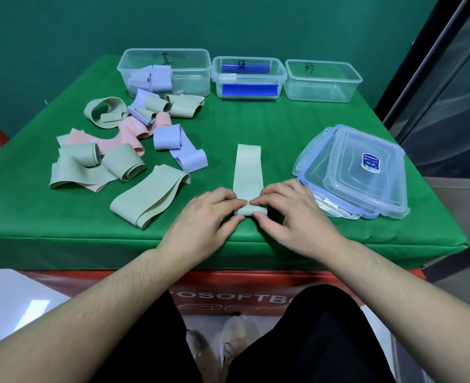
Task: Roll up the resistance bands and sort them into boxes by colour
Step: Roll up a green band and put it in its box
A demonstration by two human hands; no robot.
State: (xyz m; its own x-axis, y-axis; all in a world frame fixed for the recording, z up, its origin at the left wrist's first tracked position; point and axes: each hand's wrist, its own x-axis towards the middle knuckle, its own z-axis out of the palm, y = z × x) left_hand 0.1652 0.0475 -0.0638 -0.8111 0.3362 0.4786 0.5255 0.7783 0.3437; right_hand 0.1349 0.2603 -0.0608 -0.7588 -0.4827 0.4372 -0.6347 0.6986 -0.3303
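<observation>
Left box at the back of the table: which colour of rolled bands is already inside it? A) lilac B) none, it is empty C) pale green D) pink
A: the left box holds a few lilac rolls in its left part, while both hands, left hand and right hand, roll a pale green band near the front edge of the table.

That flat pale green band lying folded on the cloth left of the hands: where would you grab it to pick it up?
Take the flat green band at its near end, coming from the person's side with the left hand. That end is a folded edge where the layers meet, it points toward the table's front, and nothing lies on it. Pinching across the fold would likely hold the layers together.
</observation>
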